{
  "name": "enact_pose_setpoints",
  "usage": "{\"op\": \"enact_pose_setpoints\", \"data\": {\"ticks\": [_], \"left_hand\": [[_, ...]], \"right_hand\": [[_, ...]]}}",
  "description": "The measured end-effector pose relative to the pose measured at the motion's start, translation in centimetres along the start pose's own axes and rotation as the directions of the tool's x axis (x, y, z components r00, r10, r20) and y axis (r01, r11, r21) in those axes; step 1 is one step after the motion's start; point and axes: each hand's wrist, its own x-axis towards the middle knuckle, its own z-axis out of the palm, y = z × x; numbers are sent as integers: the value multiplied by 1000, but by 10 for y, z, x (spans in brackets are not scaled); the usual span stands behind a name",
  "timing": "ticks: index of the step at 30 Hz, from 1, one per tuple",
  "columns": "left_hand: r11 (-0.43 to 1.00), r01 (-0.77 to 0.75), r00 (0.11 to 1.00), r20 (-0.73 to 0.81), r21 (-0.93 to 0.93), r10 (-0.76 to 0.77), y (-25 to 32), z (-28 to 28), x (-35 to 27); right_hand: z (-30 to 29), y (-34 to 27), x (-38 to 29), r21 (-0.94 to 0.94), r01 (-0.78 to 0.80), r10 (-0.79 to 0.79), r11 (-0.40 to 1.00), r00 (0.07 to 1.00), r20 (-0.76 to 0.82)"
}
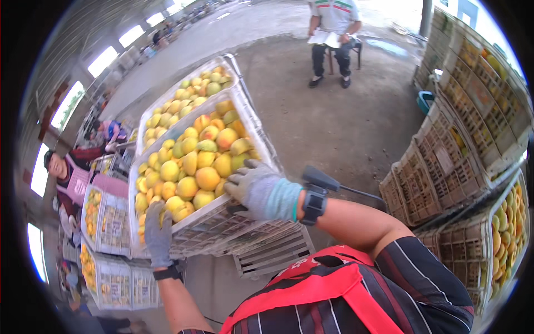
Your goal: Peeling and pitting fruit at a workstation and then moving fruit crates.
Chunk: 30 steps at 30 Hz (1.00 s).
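Observation:
A white plastic crate [200,215] heaped with yellow-orange fruit [190,163], which look like apricots or peaches, stands before me on a stack of crates. My left hand [158,234], in a grey glove, grips its near left rim, thumb and fingers over the edge by the fruit. My right hand [260,190], gloved in grey with a teal cuff, grips the near right part of the rim, with its fingers at the fruit. Both wrists wear dark straps. Beyond this crate, against its far side, is a second white crate [146,115] full of the same fruit.
Slatted metal platform [273,250] lies low beneath the stack. Crates of fruit [114,225] stand at left, near a person in a pink apron [81,183]. Tall crate stacks [450,154] rise at right, by a teal basin [424,102]. Ahead, a person [336,25] sits holding papers.

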Motion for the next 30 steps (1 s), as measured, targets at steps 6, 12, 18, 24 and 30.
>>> {"op": "enact_pose_setpoints", "data": {"ticks": [6, 12, 18, 24, 30], "left_hand": [[988, 142, 980, -149, 64, -132, 19, -3, -14], [903, 277, 921, -359, 328, -152, 71, 3, -50], [763, 601, 757, -475, 238, -449, 152, 37, -22], [791, 584, 748, -502, 185, -434, 159, 44, -18], [743, 667, 623, -503, -58, -599, 168, 66, -9]], "right_hand": [[-23, 38, 43, 332, 99, -136, 938, 987, 90], [-15, 59, 58, 292, 375, -431, 880, 889, 154], [-10, 63, 48, 285, 491, -534, 823, 840, 95], [-14, 71, 49, 344, 517, -588, 784, 795, 147], [-30, 140, 67, 634, 557, -654, 537, 749, -105]]}}
